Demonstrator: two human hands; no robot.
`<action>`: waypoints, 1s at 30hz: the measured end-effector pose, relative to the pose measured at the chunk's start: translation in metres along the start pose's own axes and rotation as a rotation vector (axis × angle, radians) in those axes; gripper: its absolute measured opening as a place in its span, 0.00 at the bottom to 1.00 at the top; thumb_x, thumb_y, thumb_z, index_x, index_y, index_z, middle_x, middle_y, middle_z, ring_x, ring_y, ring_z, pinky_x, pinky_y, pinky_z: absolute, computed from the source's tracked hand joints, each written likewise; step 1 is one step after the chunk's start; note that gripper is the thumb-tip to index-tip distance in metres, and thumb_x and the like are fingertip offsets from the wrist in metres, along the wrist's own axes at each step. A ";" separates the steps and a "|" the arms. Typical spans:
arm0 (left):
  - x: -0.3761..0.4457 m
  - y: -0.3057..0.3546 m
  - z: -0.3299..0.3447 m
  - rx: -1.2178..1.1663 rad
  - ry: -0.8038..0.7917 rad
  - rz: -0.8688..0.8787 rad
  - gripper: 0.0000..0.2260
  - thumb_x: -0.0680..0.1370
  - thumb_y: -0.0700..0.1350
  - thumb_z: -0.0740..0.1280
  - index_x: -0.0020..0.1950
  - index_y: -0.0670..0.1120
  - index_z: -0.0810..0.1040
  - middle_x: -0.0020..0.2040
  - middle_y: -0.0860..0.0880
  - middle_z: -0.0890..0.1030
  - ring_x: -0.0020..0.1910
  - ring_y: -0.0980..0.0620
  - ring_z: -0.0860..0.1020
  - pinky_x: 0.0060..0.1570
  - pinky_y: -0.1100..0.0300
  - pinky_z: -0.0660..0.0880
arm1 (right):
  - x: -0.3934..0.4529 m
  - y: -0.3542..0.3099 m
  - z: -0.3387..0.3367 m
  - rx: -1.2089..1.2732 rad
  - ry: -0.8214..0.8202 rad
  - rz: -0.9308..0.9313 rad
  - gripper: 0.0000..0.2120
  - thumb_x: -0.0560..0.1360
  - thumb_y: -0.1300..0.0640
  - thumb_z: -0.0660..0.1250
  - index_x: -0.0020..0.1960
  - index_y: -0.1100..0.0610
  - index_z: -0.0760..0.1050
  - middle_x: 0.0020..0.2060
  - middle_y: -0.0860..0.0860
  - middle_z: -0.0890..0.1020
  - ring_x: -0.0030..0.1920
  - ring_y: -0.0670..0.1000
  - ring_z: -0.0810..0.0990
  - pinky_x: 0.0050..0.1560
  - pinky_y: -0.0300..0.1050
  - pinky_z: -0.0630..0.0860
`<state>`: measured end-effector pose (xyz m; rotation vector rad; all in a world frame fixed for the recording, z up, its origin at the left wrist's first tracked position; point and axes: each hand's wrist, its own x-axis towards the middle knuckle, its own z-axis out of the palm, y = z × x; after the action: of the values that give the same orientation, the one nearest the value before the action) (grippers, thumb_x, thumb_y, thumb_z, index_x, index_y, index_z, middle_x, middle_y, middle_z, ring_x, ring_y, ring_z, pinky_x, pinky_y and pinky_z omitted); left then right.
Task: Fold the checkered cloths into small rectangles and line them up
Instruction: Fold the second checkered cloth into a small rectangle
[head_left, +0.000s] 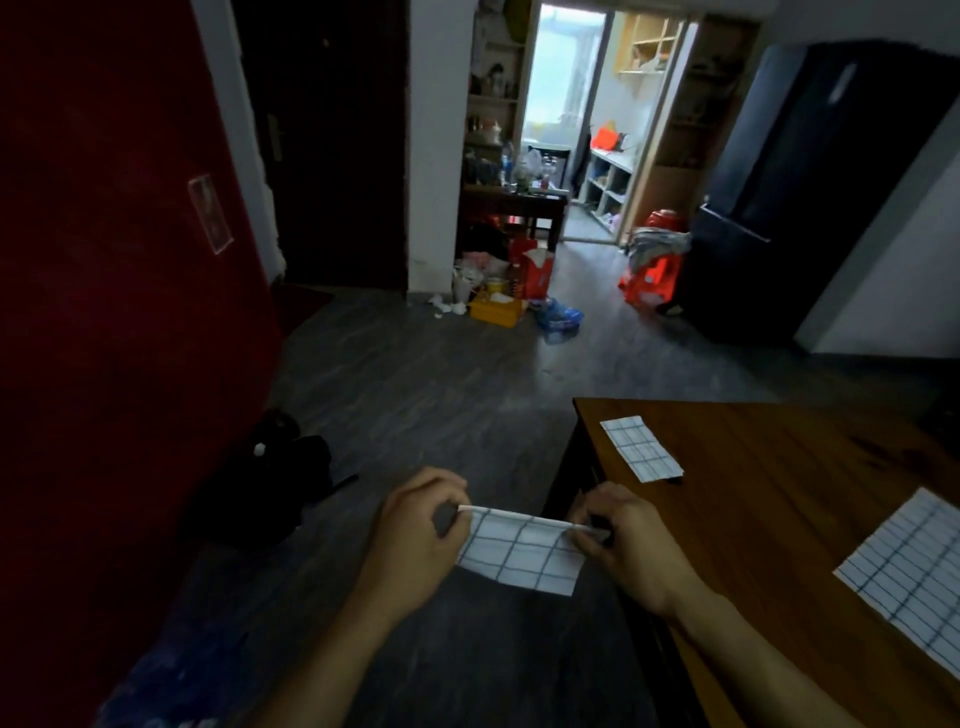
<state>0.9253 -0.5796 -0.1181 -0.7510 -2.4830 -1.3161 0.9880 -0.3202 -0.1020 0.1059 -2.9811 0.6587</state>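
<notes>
A white cloth with dark check lines (522, 553) hangs folded in the air, left of the wooden table (779, 499) and above the floor. My left hand (415, 525) pinches its top left corner and my right hand (618, 540) pinches its top right corner. The folded top edge is stretched between them. A small folded checkered rectangle (641, 449) lies near the table's far left corner. A larger checkered cloth (909, 569) lies flat at the table's right side, partly cut off by the frame edge.
A black bag (265, 478) sits on the grey floor beside a red wall (104, 312). Clutter, a yellow box (496, 309) and an orange stool (649, 280) stand farther back near a doorway. A dark fridge (810, 182) stands behind the table.
</notes>
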 end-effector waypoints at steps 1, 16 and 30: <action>0.011 -0.008 -0.001 -0.003 -0.015 0.013 0.03 0.73 0.45 0.68 0.39 0.50 0.78 0.49 0.58 0.78 0.50 0.61 0.77 0.53 0.60 0.74 | 0.011 -0.004 0.002 0.000 0.006 0.004 0.07 0.75 0.51 0.70 0.43 0.41 0.73 0.48 0.40 0.74 0.49 0.39 0.73 0.50 0.37 0.73; 0.217 -0.108 0.086 0.031 -0.291 0.111 0.07 0.73 0.46 0.71 0.39 0.54 0.74 0.50 0.61 0.77 0.52 0.61 0.77 0.49 0.63 0.74 | 0.194 0.071 0.045 0.137 0.109 0.068 0.04 0.76 0.49 0.67 0.49 0.46 0.78 0.52 0.41 0.73 0.53 0.40 0.71 0.56 0.40 0.73; 0.434 -0.134 0.177 0.071 -0.478 0.336 0.06 0.72 0.51 0.72 0.43 0.53 0.76 0.52 0.61 0.75 0.54 0.62 0.70 0.53 0.71 0.66 | 0.350 0.172 0.003 0.176 0.320 0.186 0.02 0.76 0.51 0.68 0.45 0.45 0.76 0.46 0.38 0.72 0.49 0.40 0.72 0.49 0.37 0.71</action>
<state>0.4940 -0.3532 -0.1275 -1.5376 -2.5592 -1.0111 0.6250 -0.1829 -0.1420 -0.2453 -2.6422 0.8661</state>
